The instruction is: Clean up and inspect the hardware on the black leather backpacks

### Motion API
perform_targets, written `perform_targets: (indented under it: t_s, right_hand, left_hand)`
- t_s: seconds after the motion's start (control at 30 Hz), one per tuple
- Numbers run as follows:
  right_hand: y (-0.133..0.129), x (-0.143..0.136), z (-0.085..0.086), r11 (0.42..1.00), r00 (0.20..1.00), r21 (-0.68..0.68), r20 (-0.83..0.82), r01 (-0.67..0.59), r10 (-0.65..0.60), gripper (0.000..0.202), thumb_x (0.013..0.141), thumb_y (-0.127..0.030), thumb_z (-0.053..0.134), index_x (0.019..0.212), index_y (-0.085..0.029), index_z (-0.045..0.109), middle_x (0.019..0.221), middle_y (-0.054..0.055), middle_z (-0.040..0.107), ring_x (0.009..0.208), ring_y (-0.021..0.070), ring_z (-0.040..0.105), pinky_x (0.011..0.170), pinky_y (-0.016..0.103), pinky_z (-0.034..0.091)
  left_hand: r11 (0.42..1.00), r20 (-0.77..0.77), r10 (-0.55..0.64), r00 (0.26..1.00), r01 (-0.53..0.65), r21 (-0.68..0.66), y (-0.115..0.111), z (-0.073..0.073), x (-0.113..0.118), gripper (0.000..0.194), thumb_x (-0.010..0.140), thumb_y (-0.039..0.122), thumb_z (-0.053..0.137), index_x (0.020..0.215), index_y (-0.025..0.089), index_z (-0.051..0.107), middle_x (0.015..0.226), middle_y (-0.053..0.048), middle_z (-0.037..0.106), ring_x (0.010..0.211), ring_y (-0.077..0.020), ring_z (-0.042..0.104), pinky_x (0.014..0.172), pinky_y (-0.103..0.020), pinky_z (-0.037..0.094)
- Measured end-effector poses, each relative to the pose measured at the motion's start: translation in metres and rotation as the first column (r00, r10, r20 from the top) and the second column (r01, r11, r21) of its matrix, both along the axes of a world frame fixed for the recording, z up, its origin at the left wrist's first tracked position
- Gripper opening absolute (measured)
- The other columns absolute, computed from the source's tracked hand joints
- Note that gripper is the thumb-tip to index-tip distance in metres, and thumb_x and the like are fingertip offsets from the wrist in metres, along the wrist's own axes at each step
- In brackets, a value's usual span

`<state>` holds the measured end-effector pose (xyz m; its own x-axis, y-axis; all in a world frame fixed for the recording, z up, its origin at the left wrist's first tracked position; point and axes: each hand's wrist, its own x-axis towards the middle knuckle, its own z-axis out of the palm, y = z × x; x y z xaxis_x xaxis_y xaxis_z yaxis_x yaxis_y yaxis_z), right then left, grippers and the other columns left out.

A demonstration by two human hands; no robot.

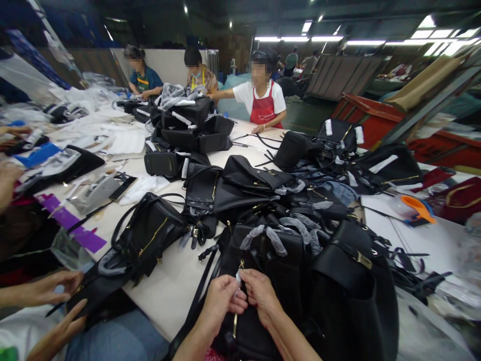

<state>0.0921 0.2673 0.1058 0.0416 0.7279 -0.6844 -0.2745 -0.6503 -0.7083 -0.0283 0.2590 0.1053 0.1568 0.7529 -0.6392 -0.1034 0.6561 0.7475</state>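
In the head view, your left hand [227, 295] and right hand [259, 292] are both pinching a small white wrap [238, 277] over the gold zipper [235, 325] of a black bag [276, 263]. The bag is resting before you at the near side of the table [169, 296]. Ideally, you are using a light grip, sparing its surface.

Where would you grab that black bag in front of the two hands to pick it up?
Probably by the plastic-wrapped handle at the top of the black bag, coming from above: it arches in plain view, with nothing lying across it. Lower down looks worse, since the left hand and right hand are over the front, by the gold zipper.
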Motion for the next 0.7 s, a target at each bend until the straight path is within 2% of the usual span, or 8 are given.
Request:
perform_targets:
  t_s: [0.13, 0.3, 0.43, 0.5, 0.57, 0.63, 0.67, 0.7]
  right_hand:
    - [0.001, 0.0, 0.002, 0.998, 0.997, -0.013, 0.044, -0.058, 0.058, 0.042, 0.053, -0.055, 0.071, 0.065, -0.018, 0.055, 0.038, -0.015, 0.028, 0.036, 0.0023, 0.017, 0.039, 0.02, 0.008]
    - [-0.003, -0.003, 0.01, 0.99, 0.985, 0.008, 0.102, -0.138, 0.136, 0.036, 0.062, -0.052, 0.066, 0.06, -0.019, 0.053, 0.038, -0.012, 0.033, 0.033, 0.0027, 0.021, 0.037, 0.019, 0.01]
    - [-0.012, 0.012, 0.039, 0.95, 0.95, 0.082, 0.112, -0.302, 0.292, 0.033, 0.07, -0.048, 0.063, 0.064, -0.016, 0.062, 0.044, -0.005, 0.052, 0.033, 0.0045, 0.031, 0.036, 0.02, 0.018]
    - [-0.011, 0.027, 0.063, 0.924, 0.917, 0.2, 0.303, -0.326, 0.258, 0.031, 0.078, -0.046, 0.058, 0.069, -0.017, 0.064, 0.047, -0.003, 0.056, 0.037, 0.0073, 0.039, 0.039, 0.021, 0.026]
    - [-0.001, 0.044, 0.087, 0.866, 0.804, 0.374, 0.593, -0.332, 0.052, 0.028, 0.086, -0.04, 0.051, 0.081, -0.018, 0.067, 0.06, 0.0, 0.063, 0.05, 0.012, 0.052, 0.05, 0.024, 0.039]
    - [0.017, 0.056, 0.106, 0.767, 0.572, 0.473, 0.802, -0.433, -0.172, 0.024, 0.088, -0.031, 0.05, 0.1, -0.019, 0.067, 0.087, 0.006, 0.07, 0.077, 0.019, 0.062, 0.073, 0.029, 0.046]
    - [0.028, 0.06, 0.112, 0.738, 0.435, 0.437, 0.875, -0.514, -0.215, 0.029, 0.087, -0.027, 0.053, 0.111, -0.019, 0.065, 0.101, 0.009, 0.069, 0.092, 0.0226, 0.061, 0.082, 0.032, 0.044]
    - [0.038, 0.062, 0.115, 0.735, 0.302, 0.36, 0.928, -0.575, -0.218, 0.037, 0.084, -0.024, 0.057, 0.121, -0.018, 0.06, 0.11, 0.012, 0.067, 0.1, 0.0258, 0.06, 0.088, 0.035, 0.042]
  left_hand:
    - [1.0, -0.025, 0.004, 1.0, -0.004, 0.001, 0.0, -0.004, 0.001, 0.048, 0.063, 0.061, 0.072, 0.069, 0.015, 0.056, 0.059, -0.003, 0.066, 0.047, -0.0129, 0.063, 0.045, -0.021, 0.046]
    - [1.0, 0.0, -0.016, 1.0, 0.016, 0.011, -0.001, -0.002, 0.0, 0.053, 0.064, 0.065, 0.07, 0.076, 0.015, 0.058, 0.067, -0.006, 0.071, 0.056, -0.0145, 0.067, 0.052, -0.022, 0.05]
    - [0.996, -0.04, -0.072, 0.997, 0.07, -0.06, -0.005, 0.001, -0.01, 0.06, 0.062, 0.074, 0.064, 0.079, 0.017, 0.057, 0.06, -0.005, 0.07, 0.05, -0.0164, 0.066, 0.047, -0.023, 0.048]
    - [0.993, -0.091, -0.1, 0.991, 0.094, -0.066, -0.01, -0.002, -0.02, 0.064, 0.059, 0.081, 0.059, 0.076, 0.019, 0.055, 0.052, -0.004, 0.067, 0.044, -0.0171, 0.063, 0.042, -0.022, 0.045]
    - [0.998, -0.148, -0.057, 0.987, 0.06, 0.015, -0.018, -0.009, -0.034, 0.067, 0.059, 0.085, 0.053, 0.075, 0.02, 0.055, 0.046, -0.002, 0.063, 0.038, -0.0155, 0.058, 0.038, -0.021, 0.04]
    - [0.991, -0.216, 0.038, 0.976, -0.008, 0.137, -0.027, -0.016, -0.05, 0.067, 0.061, 0.085, 0.051, 0.074, 0.02, 0.057, 0.047, 0.0, 0.06, 0.038, -0.0137, 0.054, 0.037, -0.021, 0.037]
    - [0.98, -0.255, 0.088, 0.963, -0.039, 0.193, -0.031, -0.019, -0.058, 0.065, 0.061, 0.084, 0.053, 0.074, 0.02, 0.058, 0.05, 0.0, 0.061, 0.041, -0.0137, 0.055, 0.038, -0.021, 0.038]
    - [0.968, -0.292, 0.133, 0.947, -0.062, 0.242, -0.036, -0.022, -0.065, 0.063, 0.062, 0.081, 0.055, 0.074, 0.02, 0.06, 0.054, 0.0, 0.062, 0.047, -0.0147, 0.057, 0.041, -0.022, 0.042]
